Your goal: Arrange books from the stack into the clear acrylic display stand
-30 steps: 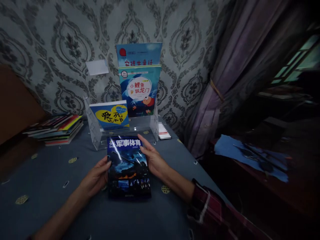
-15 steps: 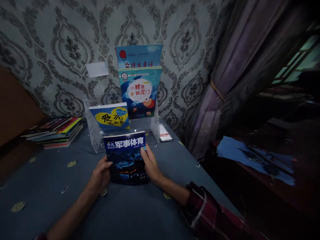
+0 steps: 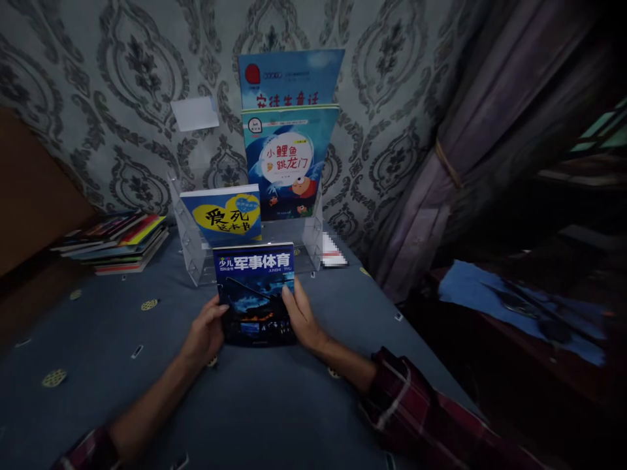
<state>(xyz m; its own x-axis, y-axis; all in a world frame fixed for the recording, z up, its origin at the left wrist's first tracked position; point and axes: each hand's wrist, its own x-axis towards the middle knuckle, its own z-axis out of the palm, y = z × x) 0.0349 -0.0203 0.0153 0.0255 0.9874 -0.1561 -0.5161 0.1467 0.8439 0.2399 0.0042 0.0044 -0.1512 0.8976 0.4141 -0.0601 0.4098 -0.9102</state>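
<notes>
A dark blue book [image 3: 257, 297] with a night military scene and white Chinese title is held upright between both hands. My left hand [image 3: 206, 329] grips its left edge, thumb on the cover. On the right edge, my right hand [image 3: 304, 316] holds it the same way, fingers behind it. Just beyond stands a clear acrylic tiered rack [image 3: 193, 261]. In it are a blue book with a yellow heart [image 3: 228, 219], a blue-green book with orange fish [image 3: 289, 166], and a taller blue book [image 3: 294, 75] behind that one.
A stack of books [image 3: 122, 245] lies at the left, beside a brown panel [image 3: 39, 189]. Behind the rack is a patterned wall with a white card [image 3: 194, 114]. A tied curtain [image 3: 426, 189] and a blue cloth [image 3: 514, 307] with dark tools are at the right.
The camera view has shifted, so the scene sits slightly differently in the picture. Both hands keep hold of the dark blue book, which stays just in front of the rack.
</notes>
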